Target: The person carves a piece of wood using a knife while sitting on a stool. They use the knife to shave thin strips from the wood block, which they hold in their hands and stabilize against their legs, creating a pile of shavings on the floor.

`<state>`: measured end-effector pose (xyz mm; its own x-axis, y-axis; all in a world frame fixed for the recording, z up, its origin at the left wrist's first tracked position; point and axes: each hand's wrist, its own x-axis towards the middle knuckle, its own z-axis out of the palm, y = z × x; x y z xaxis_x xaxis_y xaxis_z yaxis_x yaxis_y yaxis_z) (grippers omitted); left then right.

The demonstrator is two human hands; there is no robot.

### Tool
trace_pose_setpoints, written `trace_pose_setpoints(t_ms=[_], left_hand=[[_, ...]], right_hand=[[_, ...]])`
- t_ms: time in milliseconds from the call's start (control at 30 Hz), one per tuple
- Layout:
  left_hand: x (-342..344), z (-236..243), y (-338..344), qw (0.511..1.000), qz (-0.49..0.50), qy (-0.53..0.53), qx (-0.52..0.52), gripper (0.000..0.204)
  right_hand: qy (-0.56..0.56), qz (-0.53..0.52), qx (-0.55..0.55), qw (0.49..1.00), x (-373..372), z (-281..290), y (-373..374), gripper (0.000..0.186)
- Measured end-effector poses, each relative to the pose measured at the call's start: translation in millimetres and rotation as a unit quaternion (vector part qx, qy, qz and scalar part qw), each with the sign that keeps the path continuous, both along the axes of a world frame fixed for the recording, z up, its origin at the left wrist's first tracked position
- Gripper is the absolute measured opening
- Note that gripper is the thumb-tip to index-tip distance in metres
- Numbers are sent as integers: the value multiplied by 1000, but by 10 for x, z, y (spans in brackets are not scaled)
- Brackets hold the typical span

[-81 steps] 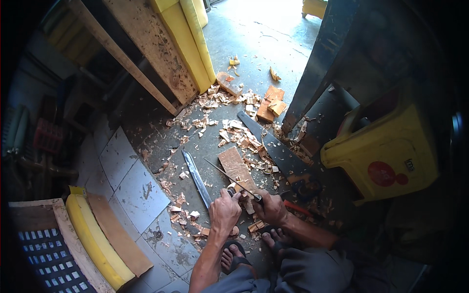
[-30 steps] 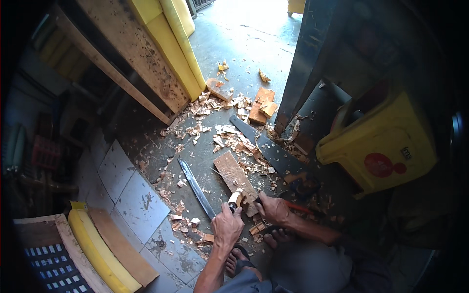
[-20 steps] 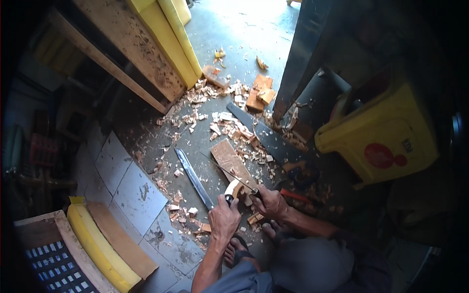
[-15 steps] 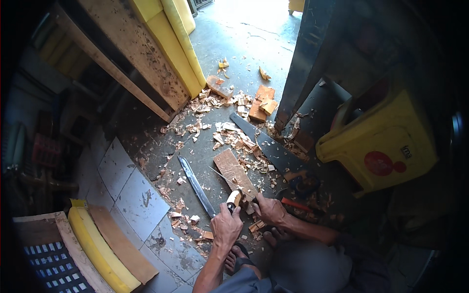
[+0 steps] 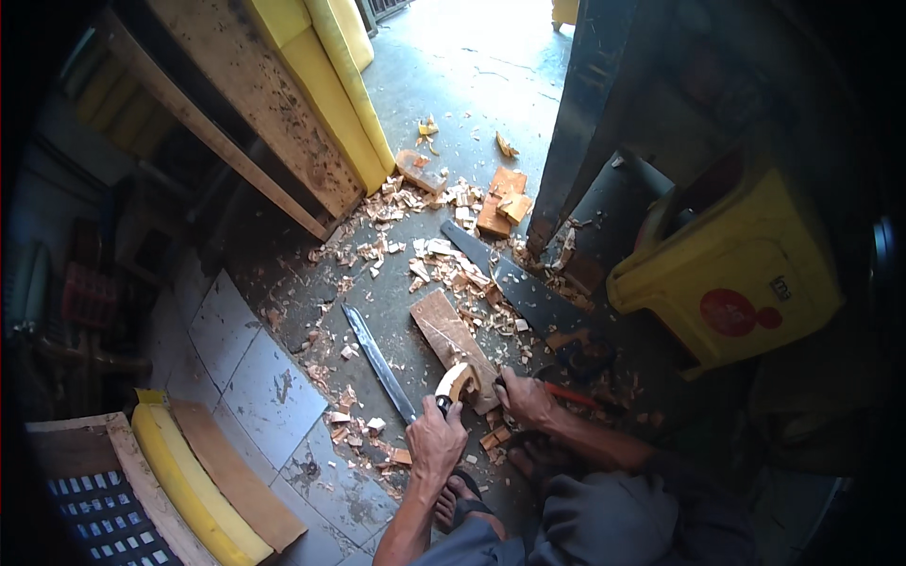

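Grey concrete floor (image 5: 462,85), strewn with pale wood shavings (image 5: 451,262), runs from shade toward a bright opening at the top. Low in the middle, a curved wooden piece (image 5: 457,381) sits over the near end of a flat board (image 5: 442,323); whether the two touch is impossible to tell. Its black end (image 5: 443,404) is in the left hand (image 5: 437,441), whose fingers are curled closed around it, thumb along the side. Just to the right, the right hand (image 5: 530,398) makes a fist about a dark handle (image 5: 500,382), fingers folded fully in; any blade on it is too faint to make out.

Left of the board, near the left hand, lies a long metal blade (image 5: 377,363), slanting up and away. On the other side a handsaw (image 5: 519,288) lies among the shavings, and an orange-red bar (image 5: 569,394) shows just past the right wrist. Beyond the saw's tip, wooden blocks (image 5: 495,209) lie together near a dark upright panel (image 5: 587,104).

Farther right, a yellow plastic stool (image 5: 755,274) with a red patch is tipped over. White tiles (image 5: 257,354) cover the floor to the left, with a yellow padded strip (image 5: 189,481) and a dark slotted crate (image 5: 99,514) at the lower corner. Yellow upholstery (image 5: 330,104) stands at the upper left, beside a stained wooden panel (image 5: 255,104). A sandalled foot (image 5: 453,505) shows below the hands.
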<state>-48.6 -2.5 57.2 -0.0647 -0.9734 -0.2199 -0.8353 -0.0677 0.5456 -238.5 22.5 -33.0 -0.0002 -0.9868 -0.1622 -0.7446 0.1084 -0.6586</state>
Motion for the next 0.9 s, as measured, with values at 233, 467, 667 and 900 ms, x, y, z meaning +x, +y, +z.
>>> trace_pose_setpoints(t_ms=[233,467,667,900], left_hand=[[20,-33,20,1000,2,3,5,33],[-6,-42,33,1000,-14,7,-22,33],[9,-59,68,1000,-12,-3,19,32],[38,-92,116,1000,-16,-12,1,31]], right_hand=[[-31,44,38,998,50,87,37,28],[-25,45,14,999,51,140,-35,26],[9,32,102,994,10,55,-61,26],[-49,52,-14,997,43,1,38,25]])
